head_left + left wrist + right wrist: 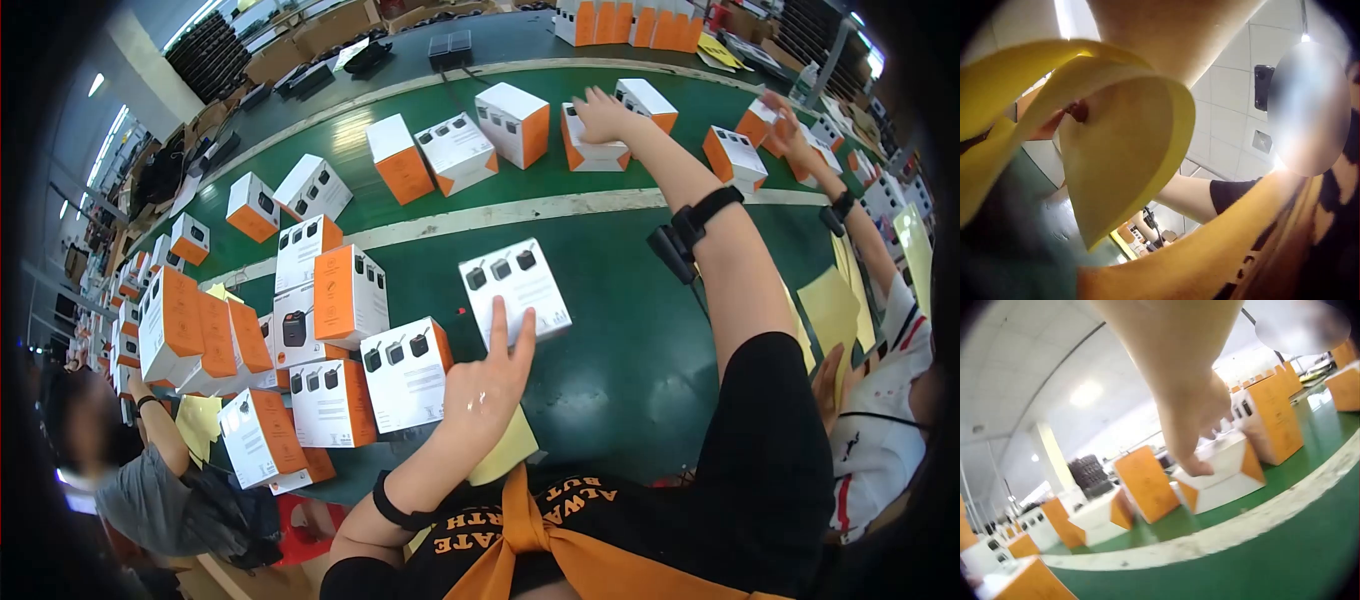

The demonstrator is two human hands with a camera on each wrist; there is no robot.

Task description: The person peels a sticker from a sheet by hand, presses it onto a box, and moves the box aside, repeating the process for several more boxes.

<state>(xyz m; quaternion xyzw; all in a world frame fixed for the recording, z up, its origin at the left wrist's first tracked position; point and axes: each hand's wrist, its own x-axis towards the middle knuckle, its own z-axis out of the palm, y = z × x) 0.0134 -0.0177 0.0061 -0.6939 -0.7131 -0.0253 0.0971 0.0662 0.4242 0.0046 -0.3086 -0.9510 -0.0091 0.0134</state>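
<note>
My left hand (pixel 485 395) reaches over a white printed box (pixel 545 300) on the near bench, index and middle fingers stretched onto its face. Its other fingers are tucked under, holding yellow sheets (pixel 508 448) that stick out below the palm. In the left wrist view these yellow sheets (pixel 1129 137) curl in front of the camera and hide most of the hand. Farther off, my right hand (pixel 605 115) grips a white-and-orange box (pixel 595 155) on the green belt from above. The right wrist view shows the thumb on the near side of that box (pixel 1225 478).
Stacked boxes (pixel 345 295) stand left of my left hand. Other boxes line the belt (pixel 350 220) on both sides of my right hand. A pale rail (pixel 510 212) divides belt from bench. People sit at left and right; another person's hand (pixel 795 140) reaches onto the belt.
</note>
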